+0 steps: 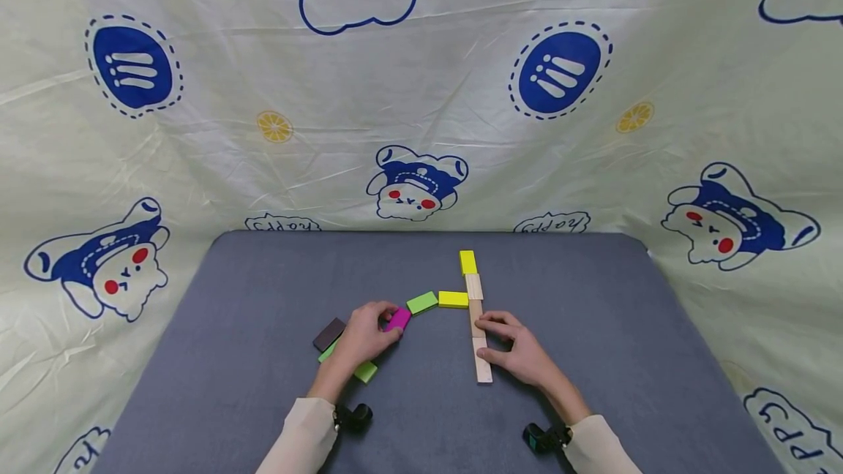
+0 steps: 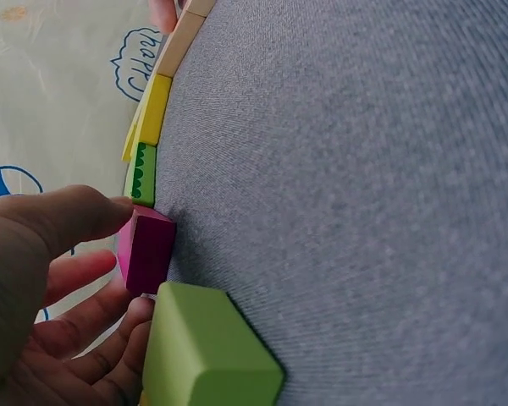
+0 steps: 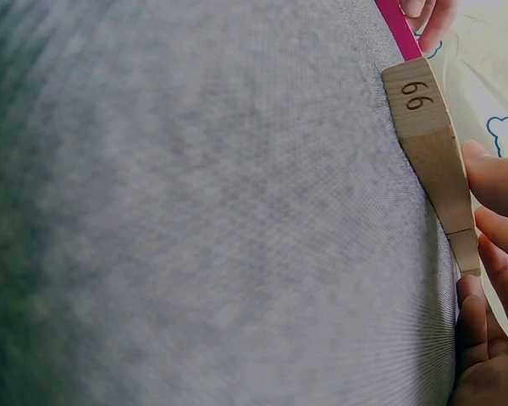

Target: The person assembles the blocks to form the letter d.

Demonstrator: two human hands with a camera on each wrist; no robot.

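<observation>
My left hand (image 1: 362, 331) holds a magenta block (image 1: 398, 319) between thumb and fingers, at the left end of a bent row. In the left wrist view, the thumb lies along the top of the magenta block (image 2: 148, 252). Beyond it come a light green block (image 1: 422, 303) and a yellow block (image 1: 453, 300). That yellow block meets a column of plain wooden blocks. My right hand (image 1: 525, 358) touches the right side of this column with its fingertips, at a tan block (image 1: 476, 319) and the nearest wooden block (image 1: 484, 364), which is marked 66 in the right wrist view.
Another yellow block (image 1: 467, 262) tops the column beyond an upper wooden block (image 1: 473, 287). A dark brown block (image 1: 328, 334) and green pieces (image 1: 365, 371) lie around my left wrist, partly covered by it. The grey tabletop (image 1: 593, 291) ends at a printed cloth (image 1: 461, 93).
</observation>
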